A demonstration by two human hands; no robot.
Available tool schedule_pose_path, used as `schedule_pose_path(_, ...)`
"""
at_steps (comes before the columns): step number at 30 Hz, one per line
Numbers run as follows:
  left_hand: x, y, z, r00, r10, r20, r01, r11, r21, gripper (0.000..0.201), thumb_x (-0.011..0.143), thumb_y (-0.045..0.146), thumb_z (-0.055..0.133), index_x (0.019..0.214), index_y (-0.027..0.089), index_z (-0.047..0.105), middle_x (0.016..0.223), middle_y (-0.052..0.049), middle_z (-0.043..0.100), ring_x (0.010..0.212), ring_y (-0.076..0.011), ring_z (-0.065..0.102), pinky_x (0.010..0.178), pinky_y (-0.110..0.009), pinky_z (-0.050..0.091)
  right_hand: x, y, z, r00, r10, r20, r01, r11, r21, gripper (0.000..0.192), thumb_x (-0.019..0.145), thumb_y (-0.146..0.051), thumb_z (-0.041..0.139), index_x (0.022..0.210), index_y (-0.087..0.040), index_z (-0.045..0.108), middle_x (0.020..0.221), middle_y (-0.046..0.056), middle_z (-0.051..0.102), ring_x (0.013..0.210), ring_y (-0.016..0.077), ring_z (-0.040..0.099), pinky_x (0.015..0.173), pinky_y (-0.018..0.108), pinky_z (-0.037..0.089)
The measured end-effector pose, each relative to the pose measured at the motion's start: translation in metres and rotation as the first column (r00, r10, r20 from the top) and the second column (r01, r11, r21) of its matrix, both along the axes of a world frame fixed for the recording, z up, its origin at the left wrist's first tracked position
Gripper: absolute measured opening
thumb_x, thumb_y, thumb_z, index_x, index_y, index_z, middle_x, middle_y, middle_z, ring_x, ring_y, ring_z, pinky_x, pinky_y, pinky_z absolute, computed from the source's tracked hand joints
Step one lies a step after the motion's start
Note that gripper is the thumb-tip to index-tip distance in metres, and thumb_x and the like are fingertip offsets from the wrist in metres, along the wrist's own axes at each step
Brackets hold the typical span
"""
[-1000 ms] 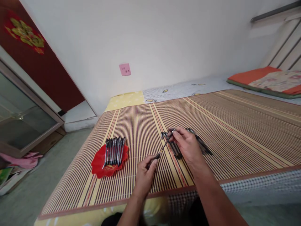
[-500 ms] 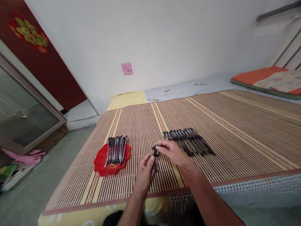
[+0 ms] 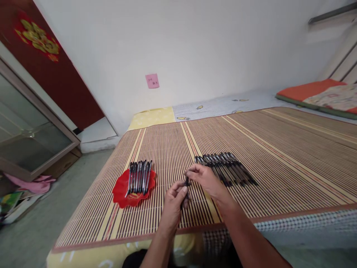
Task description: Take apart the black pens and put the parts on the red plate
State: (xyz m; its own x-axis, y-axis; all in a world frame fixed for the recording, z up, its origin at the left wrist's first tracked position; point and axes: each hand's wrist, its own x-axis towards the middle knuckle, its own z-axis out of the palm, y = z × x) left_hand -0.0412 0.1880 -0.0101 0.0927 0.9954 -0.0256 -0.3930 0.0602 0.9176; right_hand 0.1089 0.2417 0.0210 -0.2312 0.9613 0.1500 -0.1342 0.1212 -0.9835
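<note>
Striped bamboo mat (image 3: pixel 279 149) covers the bed; at lower centre, the left hand (image 3: pixel 174 206) and right hand (image 3: pixel 205 180) both pinch 1 dark pen (image 3: pixel 186 183) between fingertips, flanked by a pen row (image 3: pixel 225 169) right and a red dish (image 3: pixel 134 186) left.

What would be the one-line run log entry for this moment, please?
left hand: grips pen | right hand: pinches same pen's top | red plate: pens on it | pen row: on mat

Bare mat (image 3: pixel 170 149) between plate (image 3: pixel 119 193) — pens (image 3: pixel 225 169)
</note>
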Motion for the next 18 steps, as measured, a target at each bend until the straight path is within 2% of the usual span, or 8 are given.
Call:
schedule_pose_path(3, 0.0009, -0.0007, 0.0009, 1.0, -0.001, 0.024, 0.002, 1.0, -0.025, 0.029, 0.08, 0.038, 0.078, 0.093, 0.015, 0.065, 0.062, 0.004, 0.058, 0.046, -0.0048, 0.044, 0.044, -0.016, 0.035, 0.0014, -0.0011, 0.001, 0.995, 0.062, -0.073, -0.064, 0.998, -0.019, 0.028, 0.083, -0.045, 0.067, 0.093, -0.02, 0.073, 0.089, 0.004, 0.07, 0.087, 0.0184, 0.063, 0.081, 0.033, 0.048)
schedule_pose_path(5, 0.0017, -0.0016, 0.0016, 1.0, -0.006, 0.027, 0.007, 1.0, -0.029, 0.029, 0.08, 0.038, 0.077, 0.093, 0.016, 0.065, 0.062, 0.005, 0.057, 0.045, -0.005, 0.046, 0.044, -0.016, 0.036, 0.0023, -0.0013, 0.0017, 0.996, 0.062, -0.065, -0.063, 0.998, -0.012, 0.024, 0.08, -0.039, 0.07, 0.094, -0.02, 0.074, 0.093, 0.004, 0.071, 0.091, 0.019, 0.063, 0.086, 0.034, 0.047)
schedule_pose_path(7, 0.0027, -0.0025, 0.0015, 1.0, -0.008, 0.011, 0.008, 1.0, -0.023, 0.028, 0.081, 0.038, 0.077, 0.093, 0.016, 0.064, 0.062, 0.005, 0.058, 0.044, -0.0052, 0.048, 0.043, -0.017, 0.036, 0.0022, -0.0009, 0.0017, 0.999, 0.025, -0.035, -0.026, 0.999, -0.02, 0.022, 0.075, -0.036, 0.073, 0.09, -0.02, 0.074, 0.088, 0.003, 0.071, 0.088, 0.0182, 0.062, 0.086, 0.034, 0.047)
schedule_pose_path(12, 0.0033, -0.0031, 0.0003, 1.0, -0.02, -0.006, 0.02, 1.0, -0.005, 0.029, 0.08, 0.038, 0.077, 0.094, 0.016, 0.064, 0.066, 0.004, 0.06, 0.046, -0.0066, 0.053, 0.045, -0.018, 0.04, 0.0013, -0.0001, 0.0013, 0.999, -0.038, 0.0, 0.038, 0.997, -0.068, 0.027, 0.071, -0.043, 0.078, 0.074, -0.019, 0.067, 0.07, -0.003, 0.059, 0.07, 0.0142, 0.054, 0.07, 0.029, 0.043)
schedule_pose_path(15, 0.0023, -0.0029, 0.0009, 1.0, -0.029, -0.008, 0.029, 1.0, -0.013, 0.028, 0.082, 0.037, 0.075, 0.096, 0.016, 0.063, 0.067, 0.003, 0.062, 0.047, -0.0072, 0.056, 0.045, -0.018, 0.039, 0.0039, -0.001, 0.0026, 0.998, 0.031, -0.05, -0.035, 0.996, -0.087, 0.028, 0.078, -0.047, 0.072, 0.081, -0.019, 0.069, 0.075, -0.001, 0.063, 0.073, 0.0151, 0.056, 0.073, 0.03, 0.043)
schedule_pose_path(18, 0.0019, -0.0026, 0.0013, 0.999, -0.042, -0.002, 0.042, 0.999, -0.02, 0.026, 0.084, 0.037, 0.074, 0.095, 0.016, 0.062, 0.068, 0.003, 0.062, 0.047, -0.0079, 0.057, 0.046, -0.018, 0.041, 0.006, -0.0016, 0.0028, 0.996, 0.069, -0.057, -0.073, 0.995, -0.074, 0.025, 0.074, -0.041, 0.075, 0.089, -0.02, 0.073, 0.086, 0.002, 0.069, 0.085, 0.0179, 0.06, 0.083, 0.033, 0.044)
